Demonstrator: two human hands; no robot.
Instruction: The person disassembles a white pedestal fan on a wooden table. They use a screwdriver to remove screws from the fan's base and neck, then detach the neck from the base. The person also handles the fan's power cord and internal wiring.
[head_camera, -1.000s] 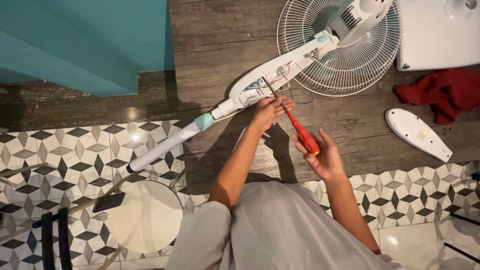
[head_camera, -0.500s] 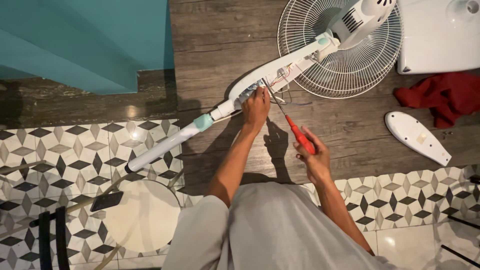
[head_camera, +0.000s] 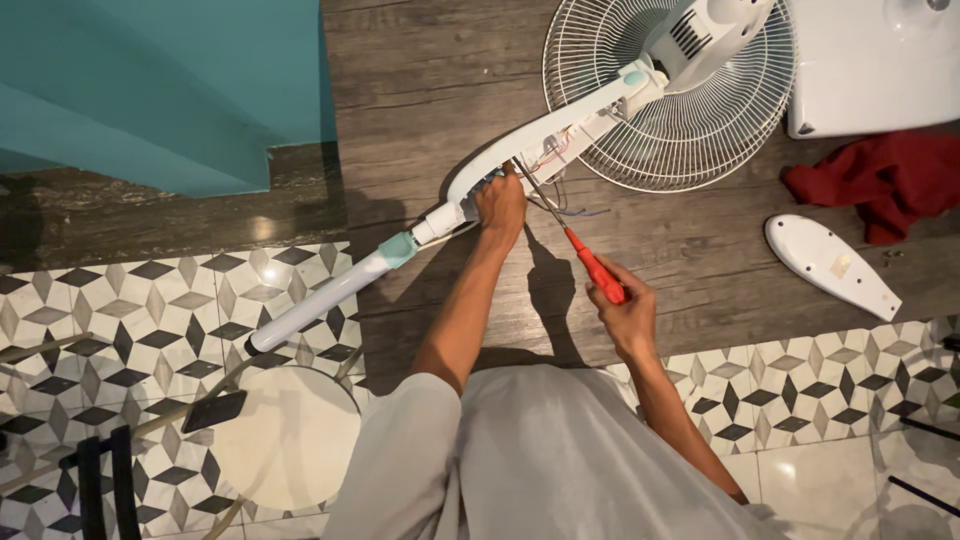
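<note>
Two hands are working: left hand (head_camera: 503, 203) is gripping the fan pole (head_camera: 520, 150) on the floor (head_camera: 440, 80), right hand (head_camera: 625, 318) is clamping a red screwdriver (head_camera: 585, 258).

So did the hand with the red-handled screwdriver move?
Yes. The right hand and red-handled screwdriver slid a little down-left, away from the white oval plastic cover on the floor.

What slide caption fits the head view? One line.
Left hand steadies the fan's opened stem while right hand works a red screwdriver inside.
</note>
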